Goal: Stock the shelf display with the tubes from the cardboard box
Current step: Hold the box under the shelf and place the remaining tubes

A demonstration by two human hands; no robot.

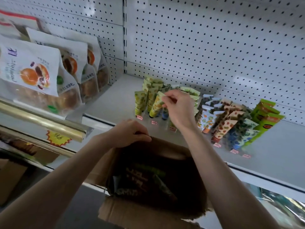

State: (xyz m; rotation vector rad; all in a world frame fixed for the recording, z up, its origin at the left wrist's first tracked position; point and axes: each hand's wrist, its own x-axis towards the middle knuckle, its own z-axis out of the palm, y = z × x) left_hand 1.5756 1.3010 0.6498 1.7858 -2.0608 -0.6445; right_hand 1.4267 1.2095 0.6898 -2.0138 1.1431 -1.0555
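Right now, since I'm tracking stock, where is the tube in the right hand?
Head view, centre: the yellow-green tube tilts cap-down among the green tubes at the display's left end, its top pinched by the right hand.

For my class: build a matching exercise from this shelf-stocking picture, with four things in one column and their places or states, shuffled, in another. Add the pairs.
Things
1. left hand
2. right hand
3. snack bags
4. bright green tubes

Places or states
A. far right end of the tube row
B. pinching a yellow-green tube
C. gripping the cardboard box rim
D. left section of the shelf

Pairs: 1-C, 2-B, 3-D, 4-A
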